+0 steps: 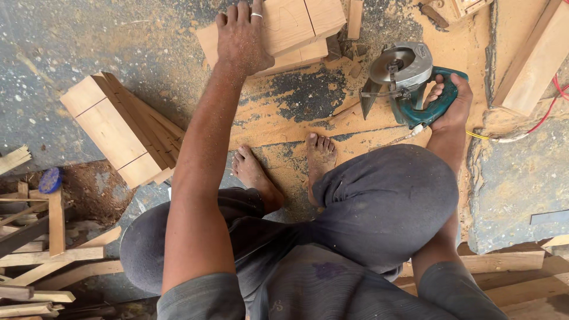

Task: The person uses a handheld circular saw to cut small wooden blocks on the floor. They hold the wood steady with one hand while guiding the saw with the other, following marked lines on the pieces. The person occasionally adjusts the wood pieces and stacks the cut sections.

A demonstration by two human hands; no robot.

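Teal circular saw [415,83] rests on the sawdust-strewn concrete floor [89,41] with the right hand [451,101] wrapped around its handle, while the left hand [242,37] presses flat, fingers spread, on a cut wooden board [296,26] beyond 2 bare feet [320,157].

I squat on a grey concrete floor [89,47], my bare feet [284,169] planted in a wide patch of orange sawdust [284,118]. Far ahead lies a stack of pale wooden boards [296,26]. To the left rests another stack of boards [121,133], fanned at an angle. A circular saw [409,80] sits on the sawdust to the right. Wood offcuts [41,255] clutter the near left, long planks [504,272] the near right.
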